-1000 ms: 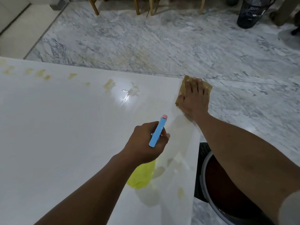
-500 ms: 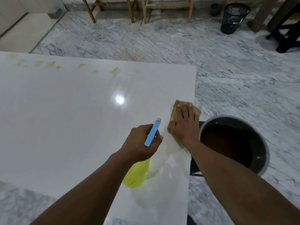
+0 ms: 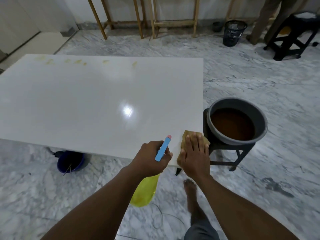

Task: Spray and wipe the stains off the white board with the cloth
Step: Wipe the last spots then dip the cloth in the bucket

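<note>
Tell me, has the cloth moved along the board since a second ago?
Yes. The cloth slid from the white board far right corner down its right edge to the near corner.

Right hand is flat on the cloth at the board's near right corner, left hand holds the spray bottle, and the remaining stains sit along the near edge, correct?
Not quite. The head view shows the remaining yellowish stains along the far edge of the white board, not the near one. The rest holds: right hand flat on the cloth at the near right corner, left hand holding the spray bottle.

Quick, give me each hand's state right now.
Left hand: closed around the spray bottle.
Right hand: open, flat, pressing the cloth on the white board.
</note>
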